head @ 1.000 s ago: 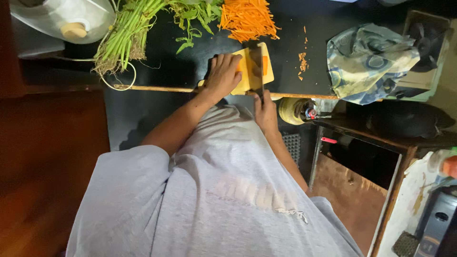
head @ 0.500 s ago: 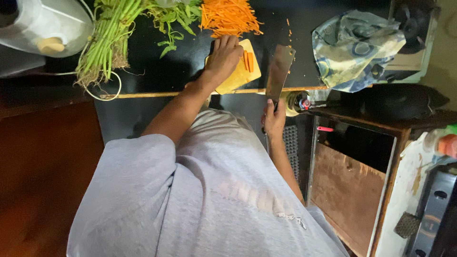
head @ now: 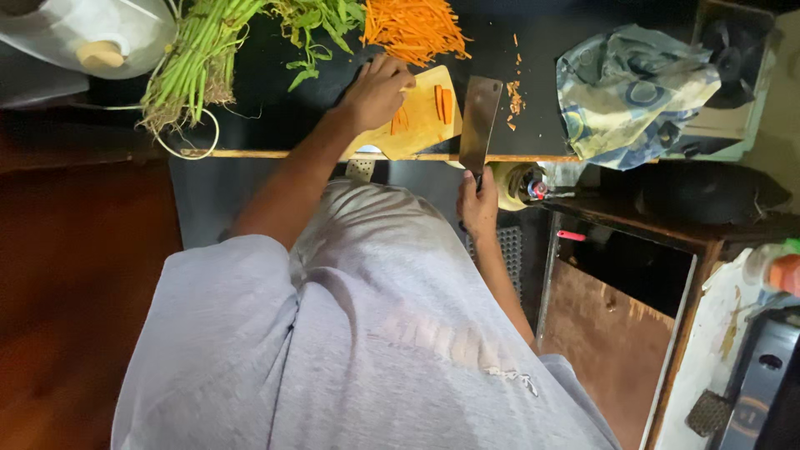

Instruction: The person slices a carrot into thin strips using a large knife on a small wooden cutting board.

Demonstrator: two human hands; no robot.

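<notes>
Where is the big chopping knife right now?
In the head view, the broad steel cleaver is in the right hand, its blade just right of the small wooden cutting board, with the left hand resting on that board.

Left arm's stretched way out in front, bare forearm, left hand [head: 379,90] palm down with the fingers curled and pressing flat. Right hand [head: 477,204] is pulled in close to the body, elbow bent, fist wrapped tight around a handle, knuckles facing up.
</notes>
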